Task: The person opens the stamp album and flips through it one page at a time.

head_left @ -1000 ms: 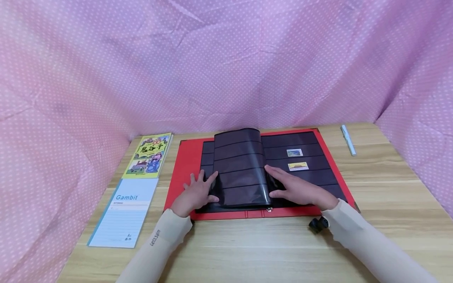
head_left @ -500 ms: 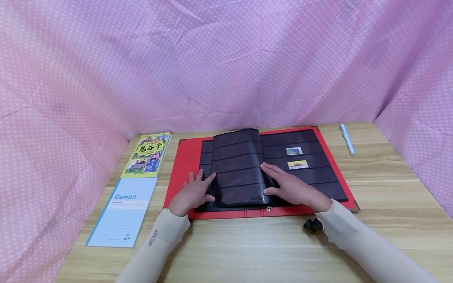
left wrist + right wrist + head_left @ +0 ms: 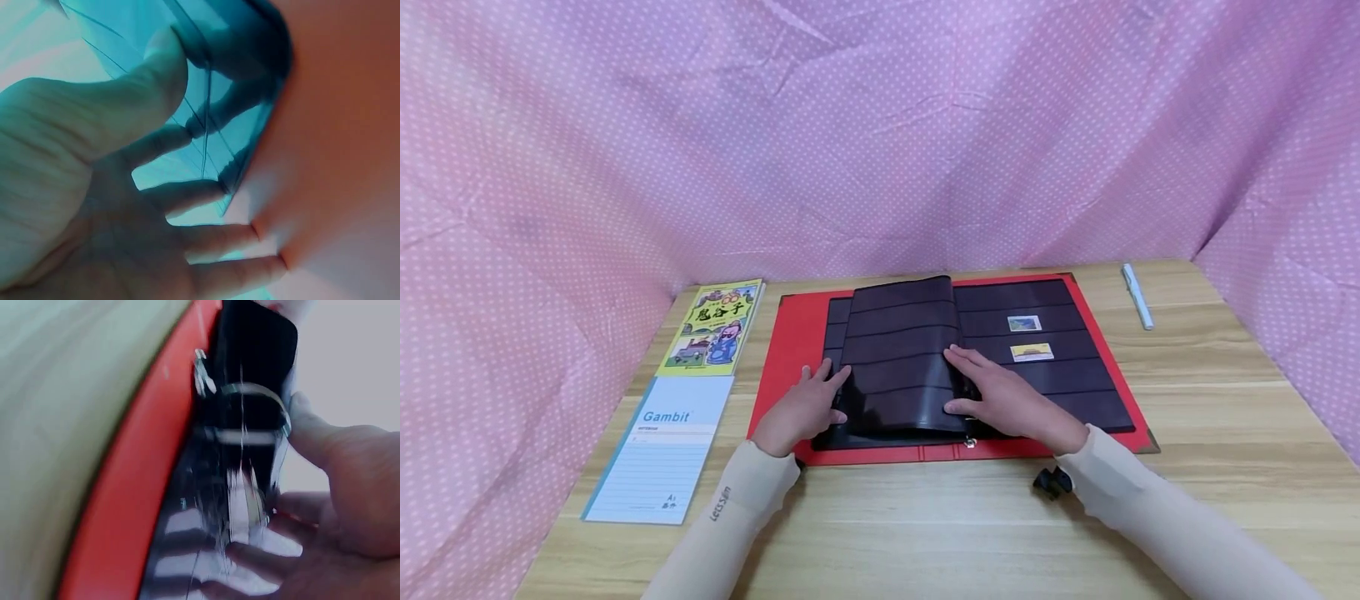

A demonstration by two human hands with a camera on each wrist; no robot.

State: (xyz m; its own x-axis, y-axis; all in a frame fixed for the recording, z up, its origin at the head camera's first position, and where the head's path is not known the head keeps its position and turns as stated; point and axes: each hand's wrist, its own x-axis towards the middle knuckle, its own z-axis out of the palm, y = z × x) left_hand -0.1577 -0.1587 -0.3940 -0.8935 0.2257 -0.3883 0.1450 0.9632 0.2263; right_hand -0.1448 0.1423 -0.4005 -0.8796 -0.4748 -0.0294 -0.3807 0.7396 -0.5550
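Note:
A red stamp album [image 3: 797, 325] lies open on the table, with black pocket pages inside. One black page [image 3: 898, 333] bulges over the left half, its curved side near the ring spine. My left hand [image 3: 801, 412] has its fingers spread at that page's left edge, fingertips on the album. With fairly straight fingers, my right hand [image 3: 1000, 396] touches the curved side of the page; the right wrist view shows metal rings [image 3: 250, 390] beside its thumb. Two stamps sit in the right page's pockets, a bluish stamp [image 3: 1023, 323] above a yellow stamp [image 3: 1032, 352].
Left of the album are a yellow comic-style book [image 3: 711, 329] and a pale blue notebook [image 3: 658, 450] below it. A light blue pen [image 3: 1137, 297] lies at the back right. A pink dotted curtain [image 3: 880, 150] hangs behind the wooden table [image 3: 895, 525].
My right hand has slid left against the page, whose curved side has flattened somewhat and shifted its left edge leftward. My left hand has moved slightly left.

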